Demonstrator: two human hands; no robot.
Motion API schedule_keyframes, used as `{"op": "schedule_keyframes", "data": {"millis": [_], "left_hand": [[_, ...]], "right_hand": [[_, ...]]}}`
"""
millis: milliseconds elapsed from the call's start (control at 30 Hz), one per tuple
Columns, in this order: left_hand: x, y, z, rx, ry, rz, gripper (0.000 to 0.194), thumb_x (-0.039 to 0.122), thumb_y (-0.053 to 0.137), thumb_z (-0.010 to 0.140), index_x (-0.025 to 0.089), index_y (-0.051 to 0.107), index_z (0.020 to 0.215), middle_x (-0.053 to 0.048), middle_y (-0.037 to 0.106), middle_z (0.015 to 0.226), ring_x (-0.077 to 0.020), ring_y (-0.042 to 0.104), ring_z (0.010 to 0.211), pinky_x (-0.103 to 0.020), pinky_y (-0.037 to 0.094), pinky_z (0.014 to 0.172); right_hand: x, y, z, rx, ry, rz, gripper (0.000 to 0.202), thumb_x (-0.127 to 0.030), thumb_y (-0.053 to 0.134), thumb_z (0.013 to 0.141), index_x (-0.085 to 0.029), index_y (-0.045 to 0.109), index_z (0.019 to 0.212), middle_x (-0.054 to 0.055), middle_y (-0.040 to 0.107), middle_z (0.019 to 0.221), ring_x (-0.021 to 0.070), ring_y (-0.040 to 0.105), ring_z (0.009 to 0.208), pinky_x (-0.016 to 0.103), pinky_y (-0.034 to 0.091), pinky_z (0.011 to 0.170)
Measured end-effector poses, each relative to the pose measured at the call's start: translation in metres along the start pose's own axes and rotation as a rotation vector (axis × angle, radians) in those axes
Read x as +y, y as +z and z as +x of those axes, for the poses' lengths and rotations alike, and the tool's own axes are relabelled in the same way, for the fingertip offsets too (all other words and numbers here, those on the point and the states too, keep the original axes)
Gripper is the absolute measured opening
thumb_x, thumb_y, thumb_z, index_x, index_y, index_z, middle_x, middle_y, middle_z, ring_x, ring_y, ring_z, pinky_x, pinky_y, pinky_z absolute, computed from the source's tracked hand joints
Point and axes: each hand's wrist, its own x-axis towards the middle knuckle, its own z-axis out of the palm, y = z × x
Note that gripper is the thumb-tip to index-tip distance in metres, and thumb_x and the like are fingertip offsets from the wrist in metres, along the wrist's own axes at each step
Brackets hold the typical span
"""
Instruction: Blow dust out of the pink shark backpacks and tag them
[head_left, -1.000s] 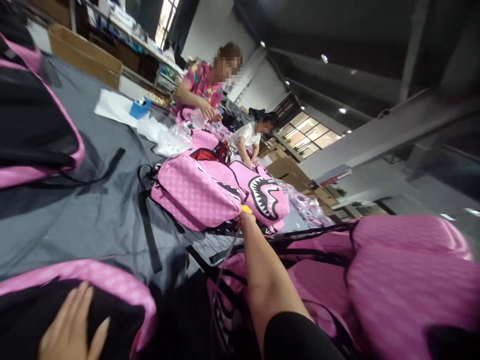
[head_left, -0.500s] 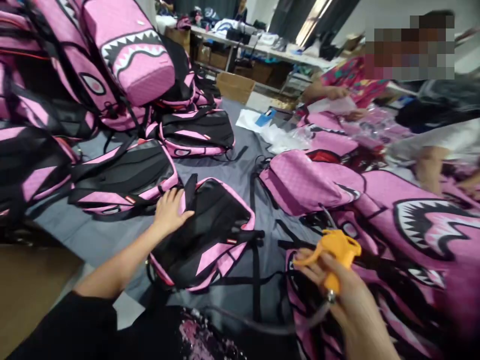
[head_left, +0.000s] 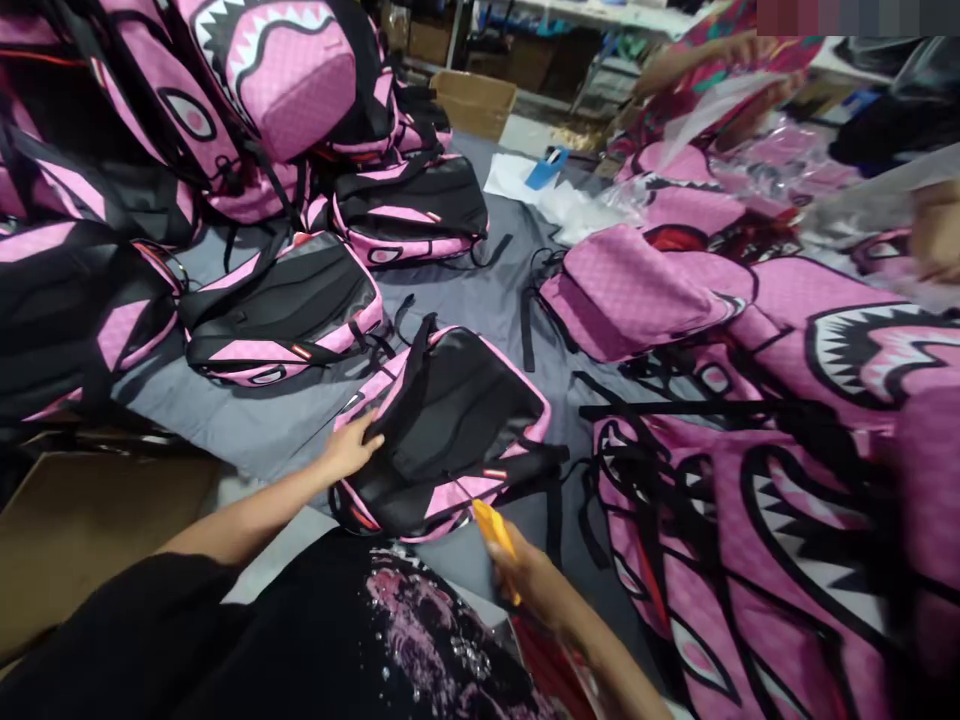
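A pink and black backpack point(head_left: 450, 410) lies back panel up on the grey cloth in front of me, its straps loose. My left hand point(head_left: 352, 447) grips its near left edge, with the thumb on top and the other fingers partly hidden. In my right hand point(head_left: 517, 565) is a yellow air blow gun point(head_left: 495, 530), whose front end points at the pink side edge of this backpack. Whether its tip touches the fabric I cannot tell. The fingers around the handle are partly hidden and blurred.
More backpacks point(head_left: 289, 300) lie to the left, with a tall pile behind them. Pink shark-mouth bags point(head_left: 795, 540) fill the right side. A cardboard box point(head_left: 97, 540) stands at the lower left. Across the table, a co-worker's hands point(head_left: 750, 110) hold clear plastic.
My right hand has brought the air blow gun left, from over the right-hand bags to the backpack's near edge. My left hand has moved down its left side. The view has tilted down.
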Motion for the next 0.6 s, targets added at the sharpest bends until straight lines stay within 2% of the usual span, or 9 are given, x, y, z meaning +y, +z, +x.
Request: {"op": "schedule_keyframes", "data": {"millis": [67, 100, 167, 267, 333, 400, 500, 567, 600], "left_hand": [[-0.006, -0.004, -0.004, 0.199, -0.103, -0.227, 0.052, 0.040, 0.054, 0.092, 0.022, 0.052, 0.141, -0.010, 0.052, 0.148, -0.0296, 0.045, 0.140, -0.046, 0.037, 0.115], [-0.008, -0.004, -0.004, 0.237, -0.134, -0.324, 0.047, 0.042, 0.054, 0.093, 0.021, 0.058, 0.135, -0.012, 0.056, 0.144, -0.0302, 0.047, 0.138, -0.047, 0.037, 0.115], [-0.010, -0.003, -0.001, 0.142, -0.185, -0.578, 0.043, 0.048, 0.051, 0.095, 0.017, 0.065, 0.120, -0.014, 0.067, 0.128, -0.0284, 0.062, 0.121, -0.045, 0.048, 0.105], [-0.019, -0.007, 0.002, -0.168, -0.326, -1.061, 0.056, 0.056, 0.031, 0.100, 0.012, 0.065, 0.105, -0.017, 0.075, 0.101, -0.0207, 0.074, 0.087, -0.032, 0.059, 0.079], [-0.027, -0.011, 0.004, -0.332, -0.445, -1.293, 0.060, 0.055, 0.022, 0.101, 0.011, 0.064, 0.099, -0.017, 0.076, 0.089, -0.0181, 0.074, 0.076, -0.027, 0.059, 0.070], [-0.031, -0.013, 0.008, -0.405, -0.536, -1.304, 0.060, 0.052, 0.020, 0.102, 0.011, 0.063, 0.096, -0.014, 0.074, 0.077, -0.0170, 0.072, 0.067, -0.025, 0.058, 0.062], [-0.031, -0.011, 0.017, -0.429, -0.600, -1.245, 0.057, 0.050, 0.021, 0.102, 0.010, 0.062, 0.100, -0.012, 0.070, 0.067, -0.0171, 0.069, 0.058, -0.026, 0.057, 0.054], [-0.032, -0.009, 0.023, -0.426, -0.615, -1.237, 0.055, 0.049, 0.023, 0.102, 0.010, 0.062, 0.105, -0.012, 0.070, 0.066, -0.0183, 0.068, 0.057, -0.028, 0.057, 0.053], [-0.032, -0.009, 0.025, -0.426, -0.618, -1.235, 0.054, 0.049, 0.025, 0.102, 0.010, 0.062, 0.106, -0.012, 0.070, 0.067, -0.0190, 0.068, 0.057, -0.030, 0.057, 0.054]], "right_hand": [[-0.008, -0.006, -0.003, 0.027, -0.068, 0.182, 0.060, -0.055, 0.037, 0.094, -0.020, 0.041, 0.143, 0.003, 0.064, 0.073, 0.0219, 0.063, 0.061, 0.032, 0.049, 0.056], [-0.017, -0.014, 0.002, 0.072, -0.109, 0.213, 0.062, -0.055, 0.040, 0.094, -0.020, 0.039, 0.145, 0.002, 0.063, 0.075, 0.0206, 0.062, 0.062, 0.031, 0.050, 0.058], [-0.042, -0.033, 0.024, 0.239, -0.131, 0.125, 0.060, -0.055, 0.040, 0.095, -0.019, 0.042, 0.143, 0.002, 0.064, 0.076, 0.0184, 0.062, 0.062, 0.030, 0.050, 0.063], [-0.079, -0.048, 0.066, 0.433, 0.018, -0.118, 0.053, -0.052, 0.030, 0.100, -0.014, 0.052, 0.131, 0.006, 0.068, 0.078, 0.0184, 0.064, 0.065, 0.030, 0.050, 0.067], [-0.093, -0.043, 0.083, 0.386, 0.039, -0.249, 0.047, -0.047, 0.034, 0.100, -0.013, 0.059, 0.121, 0.009, 0.070, 0.083, 0.0196, 0.066, 0.073, 0.029, 0.049, 0.071], [-0.098, -0.032, 0.087, 0.230, -0.078, -0.312, 0.039, -0.044, 0.044, 0.097, -0.015, 0.064, 0.114, 0.010, 0.072, 0.091, 0.0204, 0.067, 0.083, 0.028, 0.049, 0.075], [-0.101, -0.025, 0.077, 0.175, -0.155, -0.322, 0.041, -0.047, 0.047, 0.096, -0.017, 0.067, 0.114, 0.010, 0.073, 0.093, 0.0213, 0.067, 0.088, 0.028, 0.050, 0.079], [-0.107, -0.029, 0.071, 0.193, -0.137, -0.324, 0.046, -0.050, 0.045, 0.096, -0.015, 0.067, 0.116, 0.010, 0.072, 0.088, 0.0215, 0.067, 0.083, 0.029, 0.050, 0.077], [-0.111, -0.032, 0.070, 0.145, -0.145, -0.323, 0.048, -0.052, 0.046, 0.095, -0.015, 0.066, 0.118, 0.009, 0.072, 0.084, 0.0208, 0.067, 0.078, 0.029, 0.050, 0.073]]}}
